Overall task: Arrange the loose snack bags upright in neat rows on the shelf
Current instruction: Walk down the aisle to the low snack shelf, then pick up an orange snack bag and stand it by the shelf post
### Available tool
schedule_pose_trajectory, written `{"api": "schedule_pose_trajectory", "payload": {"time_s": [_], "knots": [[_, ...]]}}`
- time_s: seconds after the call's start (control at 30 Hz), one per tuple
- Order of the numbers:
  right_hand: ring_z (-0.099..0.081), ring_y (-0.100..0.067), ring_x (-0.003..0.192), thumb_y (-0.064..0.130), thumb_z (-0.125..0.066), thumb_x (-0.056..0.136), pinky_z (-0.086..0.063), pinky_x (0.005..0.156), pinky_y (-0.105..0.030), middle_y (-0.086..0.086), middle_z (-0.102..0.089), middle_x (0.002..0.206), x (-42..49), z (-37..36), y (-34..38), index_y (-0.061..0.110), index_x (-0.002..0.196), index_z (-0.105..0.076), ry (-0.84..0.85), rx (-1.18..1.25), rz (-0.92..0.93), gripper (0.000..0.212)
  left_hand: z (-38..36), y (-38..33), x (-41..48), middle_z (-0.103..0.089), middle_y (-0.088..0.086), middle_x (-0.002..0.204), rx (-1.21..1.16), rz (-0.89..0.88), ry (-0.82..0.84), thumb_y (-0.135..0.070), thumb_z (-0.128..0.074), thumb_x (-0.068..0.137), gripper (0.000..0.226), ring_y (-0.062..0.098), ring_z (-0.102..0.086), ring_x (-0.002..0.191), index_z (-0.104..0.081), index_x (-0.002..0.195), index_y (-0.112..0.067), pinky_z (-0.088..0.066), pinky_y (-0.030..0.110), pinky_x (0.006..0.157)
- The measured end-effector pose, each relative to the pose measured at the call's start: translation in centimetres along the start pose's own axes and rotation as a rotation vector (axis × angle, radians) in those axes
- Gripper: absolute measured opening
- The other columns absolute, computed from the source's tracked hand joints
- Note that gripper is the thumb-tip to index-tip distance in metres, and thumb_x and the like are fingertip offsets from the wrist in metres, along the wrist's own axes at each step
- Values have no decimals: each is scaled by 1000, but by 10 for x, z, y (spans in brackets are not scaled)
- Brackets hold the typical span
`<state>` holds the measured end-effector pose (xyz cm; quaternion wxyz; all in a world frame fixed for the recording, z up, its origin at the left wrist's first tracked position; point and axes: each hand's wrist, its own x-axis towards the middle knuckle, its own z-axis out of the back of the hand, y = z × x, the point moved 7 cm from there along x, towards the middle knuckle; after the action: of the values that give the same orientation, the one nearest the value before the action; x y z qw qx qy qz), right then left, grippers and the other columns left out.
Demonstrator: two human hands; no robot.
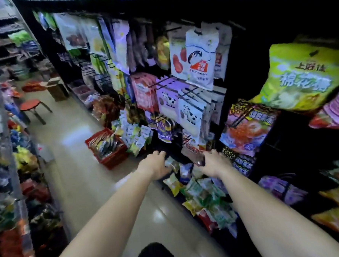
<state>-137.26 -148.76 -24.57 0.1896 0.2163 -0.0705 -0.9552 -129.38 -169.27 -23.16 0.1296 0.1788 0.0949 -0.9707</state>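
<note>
Black at the bottom edge is what I take to be my shoe [155,256], blurred, over pale glossy floor tiles [92,184]. From there both bare forearms run up and forward to the bottom shelf [176,154] on my right. Along the front of that shelf the loose snack bags [205,199] lie in a tumbled heap, green, yellow, red and blue, flat or slanted and overlapping, none clearly upright. At the far end of the heap my left hand [156,165] is curled against a small pale packet [171,163]; the blur keeps me from telling whether it truly grips it. My right hand [213,162] is just beside it, fingers pinched on a dark red packet [199,160] held above the pile. Beyond the hands, a red basket [106,149] full of bags sits on the floor near the shelf. Higher up, cow-print bags [188,112] hang on pegs, with a white rabbit bag [200,61] above them and a big green bag [300,76] to the right. Farthest down the aisle stand a red stool [30,105] and a cardboard box [57,90].
</note>
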Motion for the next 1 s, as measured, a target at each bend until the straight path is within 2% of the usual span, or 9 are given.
{"api": "schedule_pose_trajectory", "payload": {"time_s": [0.23, 0.33, 0.43, 0.5, 0.6, 0.7, 0.77, 0.87, 1.0], "knots": [[-39, -36, 137, 52, -61, 90, -41, 106, -45, -11, -31, 154, -8, 2, -62, 18, 151, -34, -30, 141, -255, 74, -13, -63, 62, -42, 12, 139, 103, -236, 107, -54, -57, 88, 73, 36, -44, 127, -35, 145, -15, -45, 51, 99], [-37, -36, 138, 47, -61, 90, -40, 107, -45, -12, -29, 155, -22, -6, -91, 19, 153, -30, -58, 187, -396, 76, -25, -98, 84, -42, 13, 140, 152, -388, 170, -52, -56, 89, 71, 37, -43, 128, -34, 145, -14, -45, 50, 100], [-39, -36, 136, 50, -61, 91, -43, 103, -45, -12, -31, 152, -38, -10, -112, 19, 153, -30, -122, 250, -559, 76, -33, -131, 101, -47, 13, 135, 187, -545, 224, -53, -56, 88, 66, 36, -45, 128, -39, 140, -16, -45, 49, 98], [-43, -34, 134, 52, -61, 90, -45, 102, -44, -11, -33, 150, -47, -15, -119, 18, 151, -34, -163, 308, -668, 75, -37, -145, 111, -41, 14, 145, 235, -633, 246, -52, -57, 90, 72, 36, -43, 131, -32, 148, -17, -44, 49, 102], [-35, -36, 141, 52, -61, 87, -40, 109, -45, -13, -29, 157, -62, -31, -118, 22, 150, -35, -158, 402, -825, 75, -40, -155, 119, -25, 15, 159, 299, -761, 278, -52, -56, 91, 79, 37, -38, 137, -22, 154, -18, -41, 49, 106], [-34, -37, 140, 54, -61, 81, -39, 108, -48, -11, -33, 155, -80, -53, -100, 28, 148, -38, -139, 451, -938, 75, -41, -156, 112, -22, 15, 161, 368, -917, 319, -54, -54, 92, 81, 36, -35, 140, -21, 155, -16, -41, 44, 106], [-36, -37, 137, 51, -62, 86, -41, 107, -47, -10, -34, 152, -96, -59, -90, 25, 152, -33, -152, 482, -1013, 76, -45, -162, 104, -27, 16, 159, 375, -996, 343, -51, -55, 93, 79, 35, -36, 139, -21, 155, -14, -41, 40, 103], [-37, -38, 136, 49, -61, 90, -42, 105, -48, -11, -33, 150, -131, -71, -86, 22, 154, -29, -171, 513, -1099, 76, -69, -176, 83, -20, 11, 163, 406, -1112, 396, -56, -53, 92, 85, 30, -26, 146, -16, 157, -16, -35, 40, 112], [-38, -38, 134, 49, -62, 90, -42, 105, -51, -11, -34, 148, -185, -103, -97, 23, 154, -30, -149, 529, -1150, 76, -107, -200, 42, -21, 9, 162, 429, -1158, 429, -55, -54, 93, 79, 29, -30, 144, -22, 155, -19, -36, 37, 108]]}}
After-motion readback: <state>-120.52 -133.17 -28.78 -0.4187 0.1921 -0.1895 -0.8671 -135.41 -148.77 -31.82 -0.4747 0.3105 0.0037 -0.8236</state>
